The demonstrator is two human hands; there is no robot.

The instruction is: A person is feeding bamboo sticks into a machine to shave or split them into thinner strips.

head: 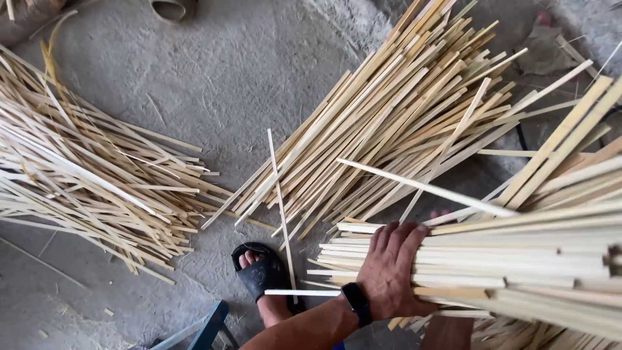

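I see one hand [389, 272] in the head view, laid palm-down across a bundle of pale bamboo slats [518, 259] that runs level out to the right edge of the picture. Its forearm comes up from the bottom edge, and I cannot tell for certain whether it is the left or the right; no second hand shows. The fingers [395, 236] lie close together, curled over the top of the bundle near its cut ends, pressing on the slats; the thumb is hidden from me. A black band [357, 303] sits on the wrist.

One loose slat [427, 188] lies tilted across the top of the bundle, just above the fingers. Another short slat [301, 293] sticks out level to the left of the wrist.

On the grey concrete floor [246, 71], a large heap of slats [402, 116] fans from the centre up toward the top right corner. A second heap of thinner, longer strips [91, 175] spreads along the left edge, well apart from the hand. A single slat [280, 201] stands nearly upright in the picture between the two heaps.

A foot in a black sandal [259, 272] rests on the floor just left of the wrist. A blue frame piece [207, 327] shows at the bottom edge.
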